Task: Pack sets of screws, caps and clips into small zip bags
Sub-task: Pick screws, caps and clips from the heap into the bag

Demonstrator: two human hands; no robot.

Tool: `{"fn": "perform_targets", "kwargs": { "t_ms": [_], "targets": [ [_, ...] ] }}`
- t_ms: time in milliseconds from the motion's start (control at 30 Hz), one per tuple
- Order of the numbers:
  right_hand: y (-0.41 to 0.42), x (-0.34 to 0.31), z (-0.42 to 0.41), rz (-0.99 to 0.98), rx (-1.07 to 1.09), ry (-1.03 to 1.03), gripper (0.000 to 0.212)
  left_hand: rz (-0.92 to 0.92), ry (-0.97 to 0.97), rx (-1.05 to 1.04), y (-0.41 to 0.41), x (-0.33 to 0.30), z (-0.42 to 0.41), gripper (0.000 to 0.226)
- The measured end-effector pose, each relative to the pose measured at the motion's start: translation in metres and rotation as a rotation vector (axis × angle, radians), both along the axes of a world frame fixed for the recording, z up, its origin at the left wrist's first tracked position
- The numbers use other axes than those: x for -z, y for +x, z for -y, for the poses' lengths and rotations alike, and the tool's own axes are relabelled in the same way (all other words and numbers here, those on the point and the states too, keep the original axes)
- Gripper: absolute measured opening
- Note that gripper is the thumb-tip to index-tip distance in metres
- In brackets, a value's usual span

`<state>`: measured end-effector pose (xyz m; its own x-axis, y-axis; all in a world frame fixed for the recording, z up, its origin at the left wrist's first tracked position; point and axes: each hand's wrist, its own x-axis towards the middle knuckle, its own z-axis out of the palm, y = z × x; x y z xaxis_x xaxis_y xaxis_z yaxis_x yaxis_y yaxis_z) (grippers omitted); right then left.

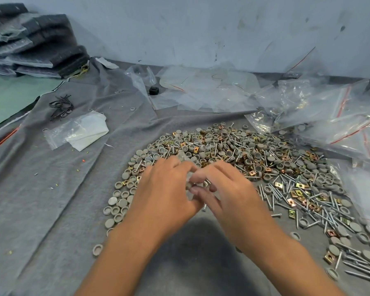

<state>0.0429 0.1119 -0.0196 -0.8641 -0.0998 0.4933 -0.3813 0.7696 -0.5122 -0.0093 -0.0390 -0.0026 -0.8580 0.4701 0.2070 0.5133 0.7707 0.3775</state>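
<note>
Both hands, left hand (165, 186) and right hand (220, 189), pinched a small clear zip bag (190, 178) between them, directly above the pile of screws, caps and clips (254, 159).

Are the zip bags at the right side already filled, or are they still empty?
Filled. The zip bags piled at the right show screws and brass-coloured clips through the clear plastic. Whether their red zip strips are closed, I cannot tell.
</note>
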Motion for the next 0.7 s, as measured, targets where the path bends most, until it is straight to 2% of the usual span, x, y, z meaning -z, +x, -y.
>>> {"fn": "perform_targets", "kwargs": {
  "t_ms": [167,267,333,400,467,533,600,700],
  "targets": [
    [-0.005,-0.001,-0.017,-0.033,0.107,-0.104,0.01,-0.036,0.036,-0.024,-0.002,0.007,0.002,0.034],
    [-0.013,0.008,-0.032,0.051,0.198,-0.158,0.008,-0.048,0.066,-0.042,-0.004,0.007,0.005,0.037],
    [-0.017,0.022,-0.039,0.167,0.235,-0.07,0.012,-0.058,0.096,-0.052,-0.005,0.007,0.006,0.036],
    [-0.019,0.035,-0.039,0.264,0.219,0.069,0.025,-0.077,0.126,-0.068,-0.006,0.006,0.008,0.036],
    [-0.021,0.042,-0.037,0.283,0.168,0.185,0.041,-0.095,0.14,-0.086,-0.007,0.006,0.009,0.037],
    [-0.023,0.044,-0.033,0.269,0.116,0.296,0.046,-0.097,0.153,-0.093,-0.008,0.005,0.01,0.038],
    [-0.023,0.043,-0.031,0.268,0.087,0.36,0.041,-0.096,0.17,-0.093,-0.009,0.005,0.011,0.038],
    [-0.022,0.043,-0.032,0.26,0.094,0.314,0.02,-0.095,0.176,-0.09,-0.009,0.004,0.012,0.038]
  ]
}}
